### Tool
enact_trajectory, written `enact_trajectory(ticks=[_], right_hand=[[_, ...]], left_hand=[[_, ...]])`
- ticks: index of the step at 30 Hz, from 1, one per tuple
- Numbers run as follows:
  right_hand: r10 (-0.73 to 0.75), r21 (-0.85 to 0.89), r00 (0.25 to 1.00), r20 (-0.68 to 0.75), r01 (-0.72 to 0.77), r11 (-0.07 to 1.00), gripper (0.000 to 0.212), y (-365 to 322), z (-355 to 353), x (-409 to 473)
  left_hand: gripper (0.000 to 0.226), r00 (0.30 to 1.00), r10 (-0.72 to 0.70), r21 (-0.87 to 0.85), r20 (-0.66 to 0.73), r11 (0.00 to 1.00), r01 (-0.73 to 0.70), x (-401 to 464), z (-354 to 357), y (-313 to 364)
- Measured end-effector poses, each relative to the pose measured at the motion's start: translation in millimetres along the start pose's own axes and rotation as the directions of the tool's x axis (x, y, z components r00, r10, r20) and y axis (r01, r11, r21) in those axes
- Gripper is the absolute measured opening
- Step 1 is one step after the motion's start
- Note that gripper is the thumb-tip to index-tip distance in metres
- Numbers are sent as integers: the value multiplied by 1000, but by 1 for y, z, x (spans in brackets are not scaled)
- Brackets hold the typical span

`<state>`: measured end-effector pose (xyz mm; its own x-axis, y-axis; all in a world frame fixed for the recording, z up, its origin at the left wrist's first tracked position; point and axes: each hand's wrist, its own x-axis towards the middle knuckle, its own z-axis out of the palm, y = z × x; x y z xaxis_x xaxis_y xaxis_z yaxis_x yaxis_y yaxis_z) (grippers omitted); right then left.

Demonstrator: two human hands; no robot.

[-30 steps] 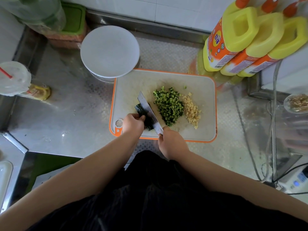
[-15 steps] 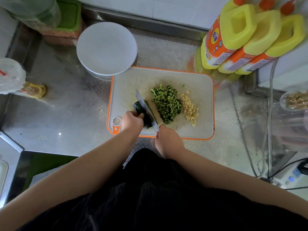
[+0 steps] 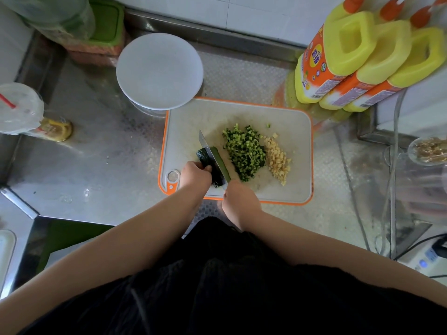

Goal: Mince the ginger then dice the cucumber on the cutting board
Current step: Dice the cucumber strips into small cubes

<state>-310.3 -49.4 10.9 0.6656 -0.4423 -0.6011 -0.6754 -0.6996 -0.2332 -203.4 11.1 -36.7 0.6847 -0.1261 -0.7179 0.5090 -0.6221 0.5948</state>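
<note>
A white cutting board (image 3: 290, 184) with an orange rim lies on the steel counter. On it sit a heap of diced cucumber (image 3: 244, 151) and, to its right, a smaller heap of minced ginger (image 3: 278, 160). A dark green cucumber piece (image 3: 205, 160) lies at the board's front left, and my left hand (image 3: 194, 175) holds it down with curled fingers. My right hand (image 3: 238, 201) grips the handle of a knife (image 3: 205, 146), whose blade stands in the cucumber piece, with a green strip on its right side.
A round white lid (image 3: 159, 71) on a container stands just behind the board's left corner. Three yellow bottles (image 3: 362, 61) lean at the back right. A plastic cup (image 3: 17, 107) is at the far left, cables and a glass jar at the right.
The knife blade has come down further into the cucumber piece, and a green strip now shows to the right of it. Both hands have stayed where they were.
</note>
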Motion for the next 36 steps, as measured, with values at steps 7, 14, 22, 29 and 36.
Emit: enact_trajectory(ticks=[7,14,22,29,36], right_hand=[[18,24,998,58,-19,1000,12,10,6,-4],[59,127,996,64,-66,990,9,3,3,1],[94,270,996,8,-93,958,21,13,-10,2],[4,221,998,-55,9,975,21,9,-17,-12],[19,234,999,-45,-8,972,22,7,-18,-16]], left_hand=[[27,1000,15,24,4,1000,-15,1,0,-1],[25,999,39,23,9,999,-39,2,-1,-4],[8,999,36,-50,7,998,-36,3,0,-9],[6,999,39,-97,6,995,-38,4,4,-13],[13,999,36,-82,2,996,-35,9,5,-16]])
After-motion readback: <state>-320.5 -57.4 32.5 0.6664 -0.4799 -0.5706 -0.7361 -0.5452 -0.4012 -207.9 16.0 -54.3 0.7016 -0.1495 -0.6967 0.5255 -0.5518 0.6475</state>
